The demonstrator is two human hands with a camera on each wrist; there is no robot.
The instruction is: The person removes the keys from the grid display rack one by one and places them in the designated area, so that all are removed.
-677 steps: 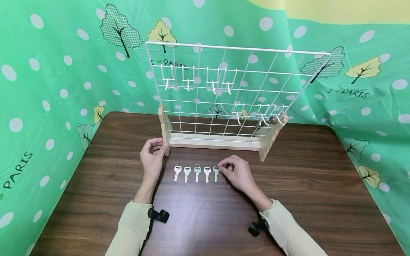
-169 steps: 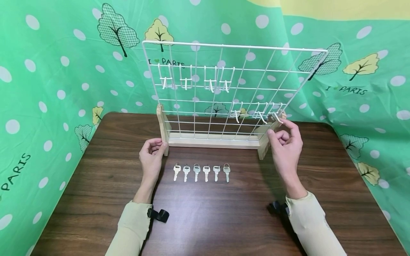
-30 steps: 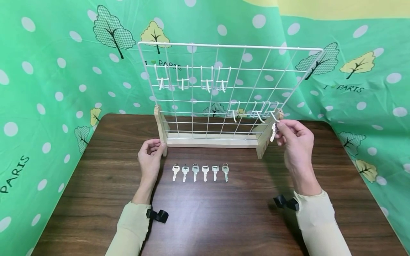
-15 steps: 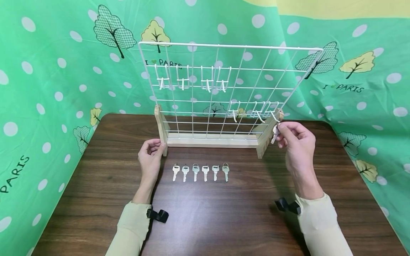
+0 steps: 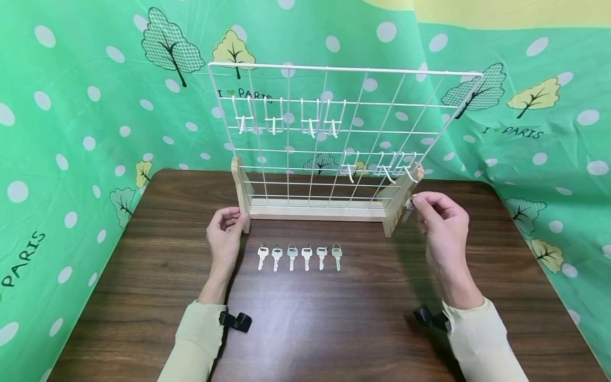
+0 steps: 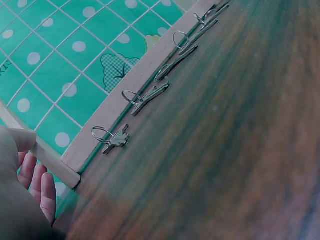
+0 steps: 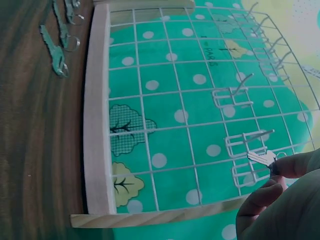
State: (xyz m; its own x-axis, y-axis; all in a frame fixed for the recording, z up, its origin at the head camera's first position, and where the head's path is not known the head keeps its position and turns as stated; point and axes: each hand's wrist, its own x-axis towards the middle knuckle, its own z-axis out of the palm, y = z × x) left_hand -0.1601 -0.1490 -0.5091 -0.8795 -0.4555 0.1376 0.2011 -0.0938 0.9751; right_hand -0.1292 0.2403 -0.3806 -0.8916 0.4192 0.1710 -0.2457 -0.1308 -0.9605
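My right hand [image 5: 444, 228] pinches a key [image 7: 261, 158] by its ring end, between thumb and index finger. It is beside the right wooden foot, below the rightmost lower hook [image 5: 408, 172] and apart from it. My left hand [image 5: 224, 233] grips the left wooden foot [image 5: 242, 193] of the white wire grid rack [image 5: 343, 68], thumb in front and fingers behind it. Several keys with rings lie in a row on the table in front of the rack, among them a rightmost key [image 5: 337, 257] and a leftmost key [image 5: 263, 257].
White hooks, one of them a hook [image 5: 311, 126], hang in an upper group at left and a lower group at right. A wooden bar [image 5: 317, 210] joins the feet on the brown table [image 5: 305, 329]. A green patterned cloth [image 5: 95, 127] surrounds the table's back and sides.
Earlier, my right hand placed a key in the row, which then grew by one. It took another key from the rightmost lower hook and has lowered it slightly. My left hand stays put.
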